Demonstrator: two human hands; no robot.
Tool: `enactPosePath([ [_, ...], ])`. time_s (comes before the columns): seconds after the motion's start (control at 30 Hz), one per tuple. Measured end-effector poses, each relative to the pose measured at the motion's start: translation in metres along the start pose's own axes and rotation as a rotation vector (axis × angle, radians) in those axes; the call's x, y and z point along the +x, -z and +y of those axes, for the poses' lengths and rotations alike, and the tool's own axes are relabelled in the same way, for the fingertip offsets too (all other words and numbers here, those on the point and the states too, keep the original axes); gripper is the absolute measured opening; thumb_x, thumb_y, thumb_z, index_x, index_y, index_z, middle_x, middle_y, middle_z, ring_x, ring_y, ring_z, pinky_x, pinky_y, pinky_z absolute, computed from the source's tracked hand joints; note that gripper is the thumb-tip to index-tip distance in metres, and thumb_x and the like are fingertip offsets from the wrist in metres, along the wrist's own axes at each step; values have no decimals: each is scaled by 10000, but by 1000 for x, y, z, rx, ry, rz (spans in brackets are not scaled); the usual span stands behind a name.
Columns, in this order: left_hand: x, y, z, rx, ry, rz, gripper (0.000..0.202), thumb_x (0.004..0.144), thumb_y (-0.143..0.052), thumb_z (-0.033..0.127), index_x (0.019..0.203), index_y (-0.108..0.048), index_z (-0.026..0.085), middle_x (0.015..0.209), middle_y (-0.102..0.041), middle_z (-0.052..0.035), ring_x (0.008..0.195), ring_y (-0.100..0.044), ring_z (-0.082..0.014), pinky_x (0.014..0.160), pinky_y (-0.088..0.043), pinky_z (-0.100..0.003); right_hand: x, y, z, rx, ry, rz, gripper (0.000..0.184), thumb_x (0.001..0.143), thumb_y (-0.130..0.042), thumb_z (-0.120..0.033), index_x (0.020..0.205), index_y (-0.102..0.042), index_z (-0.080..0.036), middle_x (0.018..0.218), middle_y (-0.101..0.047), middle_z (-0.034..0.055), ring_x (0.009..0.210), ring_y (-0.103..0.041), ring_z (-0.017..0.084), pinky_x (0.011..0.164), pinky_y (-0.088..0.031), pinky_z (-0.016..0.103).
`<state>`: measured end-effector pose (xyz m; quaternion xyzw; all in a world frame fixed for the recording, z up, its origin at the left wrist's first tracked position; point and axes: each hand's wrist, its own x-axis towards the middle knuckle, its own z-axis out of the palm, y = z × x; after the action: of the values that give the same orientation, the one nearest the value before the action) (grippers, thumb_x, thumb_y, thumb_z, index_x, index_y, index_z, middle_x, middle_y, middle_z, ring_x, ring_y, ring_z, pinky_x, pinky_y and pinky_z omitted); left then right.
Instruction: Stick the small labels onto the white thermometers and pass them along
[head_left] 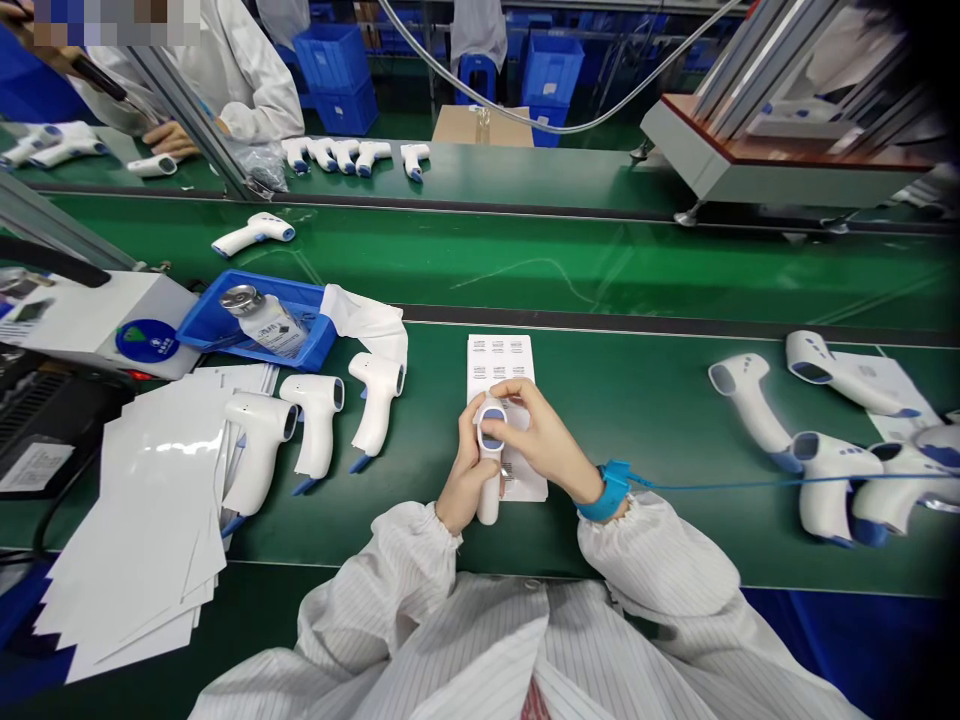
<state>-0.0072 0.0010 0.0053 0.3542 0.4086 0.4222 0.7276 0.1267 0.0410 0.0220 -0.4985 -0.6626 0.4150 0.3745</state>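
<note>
A white infrared thermometer (pixel 488 502) stands in front of my chest, its small dark screen facing up. My left hand (pixel 459 488) is wrapped round the handle from the left side. From the right, my right hand (pixel 551 445) grips the head, with the thumb on the screen and the fingers curled over the top. Beneath both hands lies a sheet of printed labels (pixel 499 352), partly covered by them. A blue wrist strap (pixel 606 490) with a cord circles my right wrist.
Several thermometers stand left (pixel 316 425) and lie right (pixel 831 485). Left are a stack of white sheets (pixel 150 500), a blue tray (pixel 319 352) with a bottle, and a white device (pixel 127 315). Behind the green belt (pixel 450 255), a co-worker's hand (pixel 171 138) is near a thermometer.
</note>
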Motion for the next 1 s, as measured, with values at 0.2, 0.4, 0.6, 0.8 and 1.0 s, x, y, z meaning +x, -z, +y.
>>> enactPosePath([
  [0.2,-3,-5,26,-400,-86,-56,1014,553,-502,136,1481,-123,289,1414,-448,-74,1146,-550,-285,989,-412,-450,-37,-6,-15,145,-255,-194,716,807,-643,-296,1421,-277,-248,1337,-495,110,1131,-574,228,940,-488,386],
  [0.4,7,-1,36,127,-168,49,888,785,-554,242,1512,-49,302,1521,-306,-83,1431,-239,-257,1163,-161,-451,29,20,-5,-348,-236,-118,550,846,-532,-209,1368,-361,-165,943,-687,93,778,-662,244,713,-500,365],
  [0.6,7,7,19,426,-39,-1,505,858,-535,346,1353,-477,261,1414,-461,-114,1341,-407,-292,1073,-349,-415,145,70,33,-651,-131,209,612,838,-586,-243,1389,-360,-100,1395,-454,198,1247,-471,292,988,-416,398],
  [0.8,2,31,15,376,-63,203,414,795,-613,461,1140,-635,233,1134,-640,-101,1143,-552,-306,868,-487,-362,81,128,58,-851,-232,469,528,823,-515,-107,1340,-418,-60,1402,-429,231,1329,-365,314,1088,-306,447],
  [1.0,11,29,4,254,-212,269,355,765,-635,397,1062,-639,202,917,-650,-64,945,-582,-236,841,-493,-347,-45,203,84,-1019,-748,749,469,761,-579,-140,1186,-476,26,1206,-495,376,1185,-456,479,890,-383,595],
])
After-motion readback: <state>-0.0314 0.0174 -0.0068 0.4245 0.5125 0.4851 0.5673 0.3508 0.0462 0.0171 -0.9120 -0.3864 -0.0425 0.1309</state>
